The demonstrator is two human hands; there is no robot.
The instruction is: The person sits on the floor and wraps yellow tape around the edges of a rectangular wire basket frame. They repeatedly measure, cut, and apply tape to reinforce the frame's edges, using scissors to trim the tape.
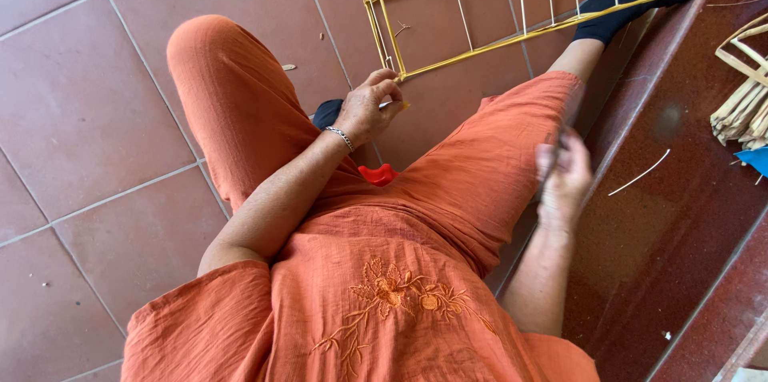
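head view, read left to right. the left hand (370, 106), a bracelet (340, 137) at its wrist, is closed in a pinch at the near corner of the yellow frame (448, 26), holding a thin pale strip whose tip just shows past the fingers. the frame is a cage of slender yellow and pale rods resting on the tiled floor (88, 110); it extends from that corner toward 1 o'clock, its long axis running to the black-socked foot (632, 6), and its far end is cut off at the top edge. the left hand is at the frame; the right hand (564, 178) is well apart, at 4 o'clock from the corner, beside the knee. motion blur hides its fingers: curled, seemingly round something thin and dark, but grip and object cannot be made out. a small red object (378, 175) is half hidden between the legs. at far right, on the dark red step (664, 230), lie a loose pale sliver (640, 174) and a bundle of dried strips (744, 106), the latter cropped by the frame edge.
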